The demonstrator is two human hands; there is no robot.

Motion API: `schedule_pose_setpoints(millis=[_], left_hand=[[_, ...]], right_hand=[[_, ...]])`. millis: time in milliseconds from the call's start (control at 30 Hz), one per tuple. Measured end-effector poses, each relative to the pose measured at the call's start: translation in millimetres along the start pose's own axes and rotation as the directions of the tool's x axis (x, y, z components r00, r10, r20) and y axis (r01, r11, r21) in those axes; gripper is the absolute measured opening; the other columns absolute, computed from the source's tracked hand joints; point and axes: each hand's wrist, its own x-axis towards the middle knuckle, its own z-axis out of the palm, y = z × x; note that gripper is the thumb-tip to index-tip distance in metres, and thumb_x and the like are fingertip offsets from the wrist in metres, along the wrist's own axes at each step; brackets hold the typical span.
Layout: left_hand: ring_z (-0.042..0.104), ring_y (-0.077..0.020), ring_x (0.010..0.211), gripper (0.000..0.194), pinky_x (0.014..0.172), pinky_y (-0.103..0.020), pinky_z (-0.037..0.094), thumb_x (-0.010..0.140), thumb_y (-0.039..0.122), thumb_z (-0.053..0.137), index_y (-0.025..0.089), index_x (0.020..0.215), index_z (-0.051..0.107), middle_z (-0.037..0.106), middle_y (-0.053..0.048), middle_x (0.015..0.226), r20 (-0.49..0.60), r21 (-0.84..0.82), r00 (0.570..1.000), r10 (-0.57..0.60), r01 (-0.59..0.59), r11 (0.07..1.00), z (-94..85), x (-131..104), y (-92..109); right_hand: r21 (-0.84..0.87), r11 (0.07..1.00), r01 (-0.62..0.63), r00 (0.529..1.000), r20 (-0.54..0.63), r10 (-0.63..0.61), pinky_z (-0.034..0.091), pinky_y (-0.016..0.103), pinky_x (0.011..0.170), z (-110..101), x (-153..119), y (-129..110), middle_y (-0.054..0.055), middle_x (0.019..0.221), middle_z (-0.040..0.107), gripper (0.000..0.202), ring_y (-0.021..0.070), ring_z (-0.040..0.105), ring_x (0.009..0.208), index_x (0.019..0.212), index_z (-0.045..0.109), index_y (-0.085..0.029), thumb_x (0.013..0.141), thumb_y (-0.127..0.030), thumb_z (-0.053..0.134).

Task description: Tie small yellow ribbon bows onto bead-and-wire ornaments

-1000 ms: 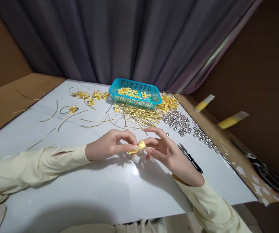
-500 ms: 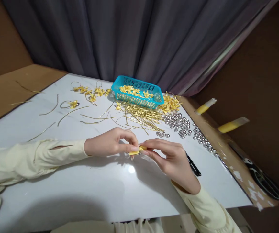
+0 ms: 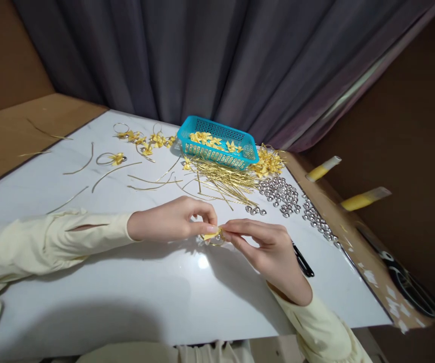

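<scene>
Between my fingertips, above the white tabletop (image 3: pixel 126 297), is a small yellow ribbon flower (image 3: pixel 210 235) with a silvery bead at its middle. My left hand (image 3: pixel 181 219) pinches the flower's petals between thumb and forefinger. From the other side my right hand (image 3: pixel 265 247) closes thumb and forefinger at the flower's right edge, where a thin gold wire (image 3: pixel 217 244) curves below the bead. The exact grip of the right fingertips on wire or petal is partly hidden. A black pen-like tool (image 3: pixel 303 259) lies just beyond my right wrist.
A blue basket (image 3: pixel 217 151) holds yellow flowers. Before it lie gold wires (image 3: pixel 225 179), with silver beads (image 3: pixel 280 194) to the right. Finished-looking flower rings (image 3: pixel 117 159) lie at the left. Black scissors (image 3: pixel 402 277) and glue-stick-like yellow tubes (image 3: pixel 365 199) are at the right edge.
The flower has turned between my fingers, so its bead and a curve of gold wire show more plainly. Both hands stay nearly in place; the view has shifted slightly.
</scene>
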Motion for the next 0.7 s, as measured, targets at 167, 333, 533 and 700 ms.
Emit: schedule_pose_setpoints(millis=[167,333,533,700], left_hand=[[0.053,-0.0097,0.070,0.013,0.066,-0.018,0.039,0.084,0.023,0.051,0.015,0.079,0.060,0.060,0.002,0.074,0.045,0.012,0.999,-0.016,0.015,1.000,-0.4,0.5,0.3],[0.053,-0.0091,0.069,0.012,0.066,-0.017,0.040,0.083,0.021,0.051,0.014,0.077,0.058,0.059,0.003,0.073,0.097,-0.024,0.995,-0.013,0.015,1.000,-1.3,2.2,-0.9],[0.053,-0.0093,0.071,0.012,0.066,-0.017,0.040,0.084,0.021,0.051,0.014,0.079,0.058,0.059,0.002,0.075,0.099,-0.012,0.995,-0.014,0.016,1.000,-1.4,3.0,-1.0],[0.053,-0.0093,0.070,0.010,0.065,-0.017,0.039,0.082,0.018,0.050,0.015,0.078,0.058,0.059,0.003,0.075,0.085,-0.001,0.996,-0.021,0.021,1.000,-0.6,1.7,-1.3]], right_hand=[[-0.005,1.000,0.003,0.998,0.070,-0.003,0.053,0.023,0.066,-1.4,1.2,-0.3,0.004,0.080,0.072,0.013,0.0141,0.067,0.070,0.084,0.070,-0.019,0.079,-0.011,0.061],[-0.044,0.995,0.084,0.994,0.070,-0.081,0.053,0.023,0.067,0.2,-0.4,0.7,0.004,0.083,0.071,0.014,0.0138,0.066,0.073,0.087,0.067,-0.018,0.080,-0.010,0.058],[-0.046,0.994,0.098,0.995,0.040,-0.096,0.055,0.022,0.067,2.6,-2.4,3.1,0.004,0.083,0.073,0.017,0.0141,0.068,0.073,0.087,0.069,-0.019,0.079,-0.009,0.058],[0.010,1.000,-0.014,0.999,0.046,0.013,0.056,0.024,0.068,1.5,-0.9,1.9,0.004,0.080,0.074,0.011,0.0160,0.069,0.073,0.079,0.071,-0.020,0.078,-0.014,0.062]])
